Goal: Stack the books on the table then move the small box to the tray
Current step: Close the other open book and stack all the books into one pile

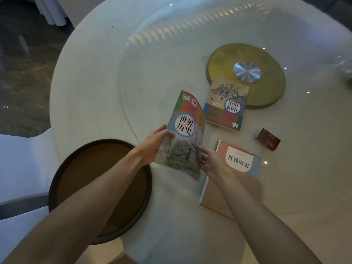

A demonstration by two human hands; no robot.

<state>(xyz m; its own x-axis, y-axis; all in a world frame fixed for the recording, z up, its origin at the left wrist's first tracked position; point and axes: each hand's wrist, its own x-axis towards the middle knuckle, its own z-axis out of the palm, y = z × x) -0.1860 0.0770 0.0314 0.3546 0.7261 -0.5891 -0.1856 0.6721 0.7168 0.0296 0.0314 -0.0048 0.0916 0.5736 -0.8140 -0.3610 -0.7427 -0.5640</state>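
Note:
A colourful book with a blue circle on its cover is lifted above the table, bent slightly. My left hand grips its left edge and my right hand holds its lower right edge. A second book lies flat beyond it, upside down to me. A third book with a salmon and white cover lies flat to the right, partly under my right forearm. The small dark red box sits on the table to the right of the books. The round brown tray with a dark rim rests at the near left table edge.
The round white table carries a large glass turntable with a yellow-green disc and metal hub at its centre. A white-covered chair stands at the left. A blurred glass object is at the far right edge.

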